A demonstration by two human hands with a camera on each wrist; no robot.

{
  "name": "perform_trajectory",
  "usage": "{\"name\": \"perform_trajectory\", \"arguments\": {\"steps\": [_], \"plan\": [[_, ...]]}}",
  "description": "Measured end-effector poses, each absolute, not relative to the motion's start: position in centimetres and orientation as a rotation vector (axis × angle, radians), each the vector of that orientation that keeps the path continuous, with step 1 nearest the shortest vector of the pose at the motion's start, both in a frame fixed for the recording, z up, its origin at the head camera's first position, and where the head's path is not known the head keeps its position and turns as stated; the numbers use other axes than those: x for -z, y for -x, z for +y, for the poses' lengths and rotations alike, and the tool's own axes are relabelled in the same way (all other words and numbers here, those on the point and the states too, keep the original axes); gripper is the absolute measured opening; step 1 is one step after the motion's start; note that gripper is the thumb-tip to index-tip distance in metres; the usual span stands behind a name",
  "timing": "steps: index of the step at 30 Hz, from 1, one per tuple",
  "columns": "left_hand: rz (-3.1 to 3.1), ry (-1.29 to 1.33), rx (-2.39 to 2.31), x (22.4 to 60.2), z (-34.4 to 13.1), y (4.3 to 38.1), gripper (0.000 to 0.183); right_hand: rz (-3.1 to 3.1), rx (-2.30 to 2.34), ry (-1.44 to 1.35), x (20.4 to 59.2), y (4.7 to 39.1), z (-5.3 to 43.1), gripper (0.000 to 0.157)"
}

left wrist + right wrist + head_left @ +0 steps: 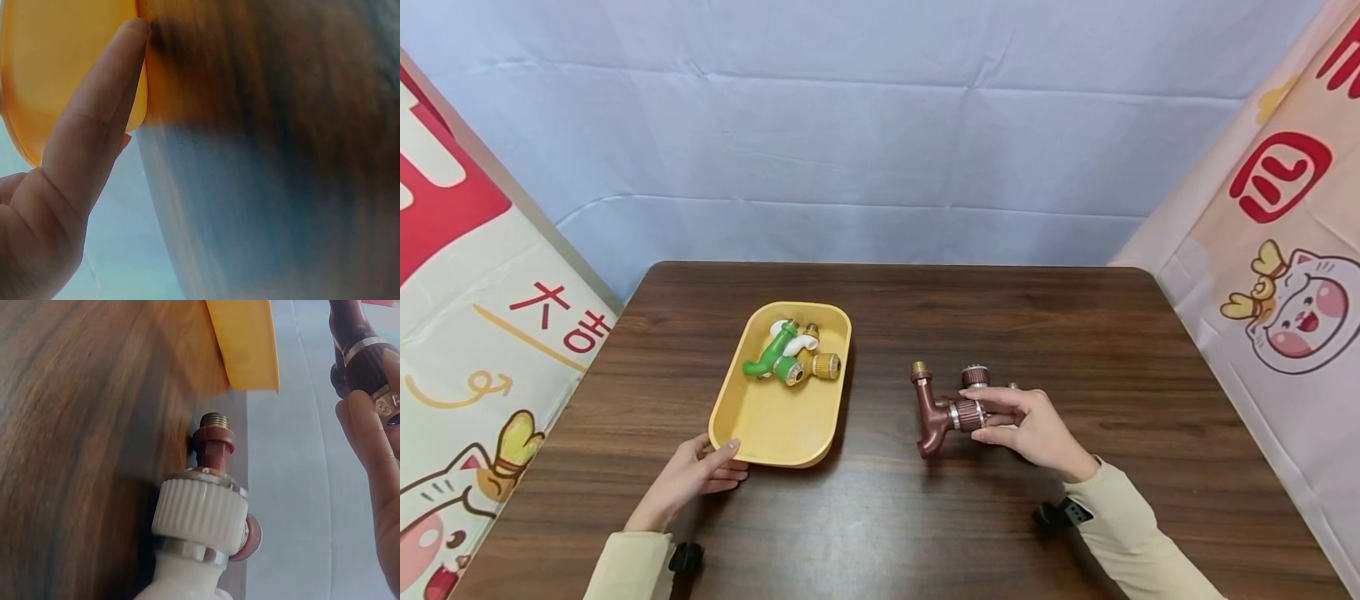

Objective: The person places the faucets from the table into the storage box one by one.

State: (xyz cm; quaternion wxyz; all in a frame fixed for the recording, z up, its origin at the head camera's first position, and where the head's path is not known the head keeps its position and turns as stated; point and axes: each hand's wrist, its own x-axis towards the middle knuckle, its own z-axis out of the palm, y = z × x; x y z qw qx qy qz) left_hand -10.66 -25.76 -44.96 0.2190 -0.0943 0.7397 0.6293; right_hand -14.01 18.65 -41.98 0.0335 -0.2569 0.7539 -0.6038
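the person's right hand (1026, 425) grips a dark-red tap with a brass threaded end (934, 421), thumb and fingers closed round its ribbed knob, to the right of the tray and well apart from it. just past that hand i can make out a second dark-red tap with a ribbed knob (975, 376) on the table (880, 533); a glossy white tap with a fluted collar (200, 512) sits close by it, mostly covered by the hand from above.

over on the left, the left hand (696, 477) pinches the near left corner of a yellow rounded-rectangle tray (775, 433), thumb over the rim and fingers outside. three taps are heaped at the tray's far end: a bright green one (767, 360) on top, a mustard-yellow one (825, 366) on the right, and a white one (802, 343) half hidden between them.

the table is dark wood-grained, a pale blue cloth (850, 150) hangs behind, and cream sleeves (1120, 508) cover both forearms.
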Motion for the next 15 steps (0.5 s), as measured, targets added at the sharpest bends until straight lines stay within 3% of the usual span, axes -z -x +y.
{"name": "perform_trajectory", "arguments": {"steps": [15], "plan": [[2.048, 0.267, -1.739, 45.02, -25.77, 10.67, 0.053, 2.275, 1.882, 0.71, 41.59, 14.28, 17.75, 0.045]]}}
